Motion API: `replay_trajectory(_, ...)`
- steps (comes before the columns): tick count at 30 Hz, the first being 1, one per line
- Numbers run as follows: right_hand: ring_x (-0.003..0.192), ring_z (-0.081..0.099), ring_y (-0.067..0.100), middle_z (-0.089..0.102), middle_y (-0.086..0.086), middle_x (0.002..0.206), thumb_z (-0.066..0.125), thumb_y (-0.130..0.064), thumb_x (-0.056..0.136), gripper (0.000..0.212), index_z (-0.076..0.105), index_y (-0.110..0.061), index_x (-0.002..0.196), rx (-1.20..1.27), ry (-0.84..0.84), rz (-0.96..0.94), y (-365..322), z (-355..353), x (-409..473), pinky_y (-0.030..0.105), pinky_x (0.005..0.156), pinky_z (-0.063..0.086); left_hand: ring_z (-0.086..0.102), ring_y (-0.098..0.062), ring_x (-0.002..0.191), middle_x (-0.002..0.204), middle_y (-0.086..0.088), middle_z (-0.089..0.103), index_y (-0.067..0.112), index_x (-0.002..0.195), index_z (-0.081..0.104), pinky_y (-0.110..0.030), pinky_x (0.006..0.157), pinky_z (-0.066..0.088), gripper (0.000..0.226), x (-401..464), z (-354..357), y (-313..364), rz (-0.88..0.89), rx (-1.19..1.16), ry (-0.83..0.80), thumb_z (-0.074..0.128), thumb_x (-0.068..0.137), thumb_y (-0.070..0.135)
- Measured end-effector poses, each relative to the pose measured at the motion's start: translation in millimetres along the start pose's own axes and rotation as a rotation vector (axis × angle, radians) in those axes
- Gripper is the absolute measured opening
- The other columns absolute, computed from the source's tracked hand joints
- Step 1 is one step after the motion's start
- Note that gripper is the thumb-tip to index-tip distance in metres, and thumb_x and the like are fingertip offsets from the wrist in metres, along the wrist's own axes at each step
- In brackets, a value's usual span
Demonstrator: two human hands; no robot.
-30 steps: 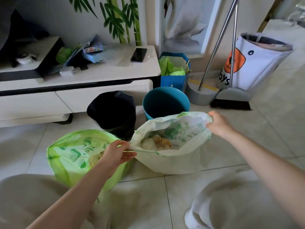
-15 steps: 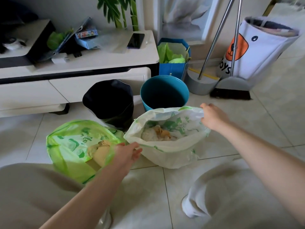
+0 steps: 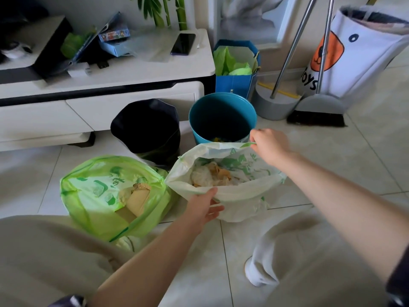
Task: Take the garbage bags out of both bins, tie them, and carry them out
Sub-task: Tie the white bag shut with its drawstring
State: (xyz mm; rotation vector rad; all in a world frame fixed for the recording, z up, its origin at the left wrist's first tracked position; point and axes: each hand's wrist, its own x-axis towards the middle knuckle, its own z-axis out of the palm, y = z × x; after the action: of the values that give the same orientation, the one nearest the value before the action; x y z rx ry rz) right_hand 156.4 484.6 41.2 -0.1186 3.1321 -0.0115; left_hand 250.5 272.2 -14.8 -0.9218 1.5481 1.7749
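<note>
Right now I have the white garbage bag [image 3: 230, 196] sitting on the floor tiles at about the centre of my view, mouth open, crumpled paper showing inside. My left hand [image 3: 204, 208] holds its near rim at 6 o'clock, thumb on top and fingers underneath, pinching the plastic. My right hand [image 3: 269, 145] pinches the far rim at 1 o'clock, fingers curled narrowly round the edge.

I judge the step in hand to be the tying of this bag: both bags are already out of their bins, and neither is knotted. The next move calls for drawing the two pinched edges together over the rubbish, gathering enough slack, and crossing them into a knot without spilling the contents.

Just beside it at 9 o'clock lies the green garbage bag [image 3: 99, 191], its mouth loosely closed over something brown, not tied. So I count two garbage bags.

Beyond them at 12 o'clock stand two bins: a blue bin [image 3: 222, 116], with a few scraps at its bottom, and a black bin [image 3: 147, 129] to its left at 11 o'clock, whose inside is too dark to read.

Further out at 2 o'clock I see one broom [image 3: 316, 111] and one dustpan [image 3: 275, 105], and a white toy bag [image 3: 358, 52] behind them. One phone [image 3: 183, 43] lies on the white cabinet [image 3: 132, 74] at 11 o'clock.
</note>
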Motion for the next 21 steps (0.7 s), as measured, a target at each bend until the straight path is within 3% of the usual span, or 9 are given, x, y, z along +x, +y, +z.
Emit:
replay_trajectory(3,0.081,0.06,0.033,0.064,0.009,0.089,0.06,-0.018,0.089,0.007,0.057,-0.012,0.091,0.017,0.006,-0.037,-5.0,-3.8,1.4,0.033,0.059,0.036,0.074,-0.027,0.073,0.086,-0.011,0.071,0.005,0.109,0.059,-0.036,0.068,0.059,0.026,1.7,-5.5,-0.5,0.058,0.025,0.05,0.065,0.087,0.016)
replay_trajectory(7,0.072,0.058,0.033,0.063,0.012,0.083,0.058,-0.004,0.084,0.005,0.056,-0.009,0.085,0.082,0.02,-0.06,-7.2,-4.4,1.3,0.035,0.056,0.039,0.074,-0.026,0.073,0.095,-0.017,0.072,0.002,0.107,0.058,-0.036,0.069,0.06,0.023,-4.9,-15.7,-3.5,0.079,0.029,0.035,0.064,0.085,0.003)
replay_trajectory(11,0.072,0.059,0.034,0.063,0.013,0.081,0.052,-0.016,0.093,0.014,0.06,-0.007,0.087,0.151,0.066,-0.034,-7.0,-13.5,1.5,0.035,0.058,0.041,0.069,-0.018,0.063,0.087,-0.014,0.071,0.0,0.099,0.061,-0.028,0.058,0.056,0.018,-15.5,-22.0,0.4,0.139,0.059,0.079,0.068,0.083,0.004)
replay_trajectory(15,0.063,0.054,0.036,0.055,0.012,0.067,0.044,-0.014,0.093,0.022,0.056,-0.01,0.074,0.167,0.118,0.002,-2.9,-20.8,2.3,0.037,0.052,0.038,0.066,-0.016,0.06,0.079,-0.012,0.07,0.0,0.09,0.067,-0.029,0.062,0.057,0.009,-27.4,-25.5,12.2,0.247,0.141,0.095,0.067,0.085,0.007)
replay_trajectory(17,0.063,0.054,0.036,0.056,0.012,0.067,0.044,-0.013,0.093,0.022,0.06,-0.009,0.078,0.148,0.147,0.033,-1.5,-24.0,2.1,0.034,0.051,0.035,0.067,-0.018,0.062,0.076,-0.014,0.07,-0.001,0.088,0.07,-0.032,0.068,0.058,0.01,-33.2,-28.3,17.7,0.292,0.193,0.107,0.069,0.084,0.008)
replay_trajectory(21,0.072,0.06,0.038,0.068,0.015,0.082,0.044,-0.02,0.094,0.025,0.068,-0.012,0.093,0.252,0.229,0.121,0.8,-30.8,3.0,0.035,0.056,0.043,0.071,-0.022,0.065,0.067,-0.012,0.072,0.002,0.08,0.071,-0.034,0.07,0.058,0.007,-45.2,-33.4,26.2,0.335,0.278,0.141,0.072,0.081,0.009)
